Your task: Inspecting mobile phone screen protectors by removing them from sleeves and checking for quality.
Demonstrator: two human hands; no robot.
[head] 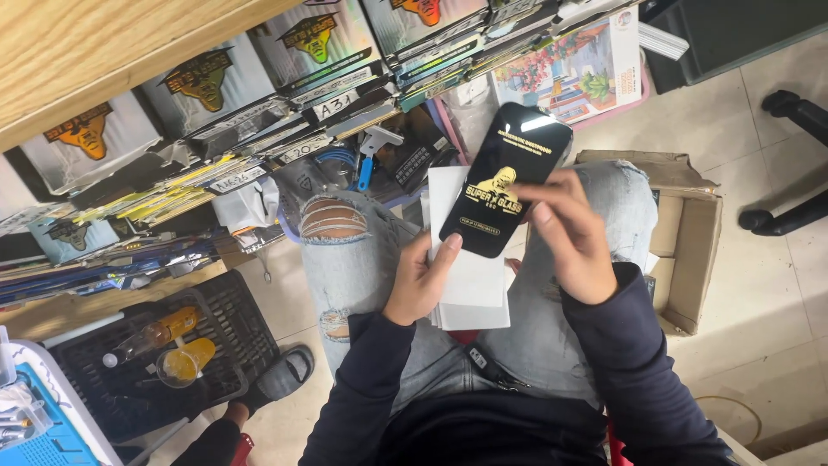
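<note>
A black screen protector sheet [506,179] is held over the lap, above a stack of white envelopes [470,276] resting on the thighs in torn pale jeans [345,250]. The left hand [421,280] is closed on its lower edge, thumb against the face, while the right hand [573,237] pinches its right side with fingertips. The sheet appears thin, light, stiff and glossy, so it is judged slippery and easily cracked if bent; it is best taken by the edges, never across the face. Beside the right knee an open cardboard box [690,242] is seen, and farther off rows of packaged protectors [207,86] are stacked under a wooden counter [78,52].
</note>
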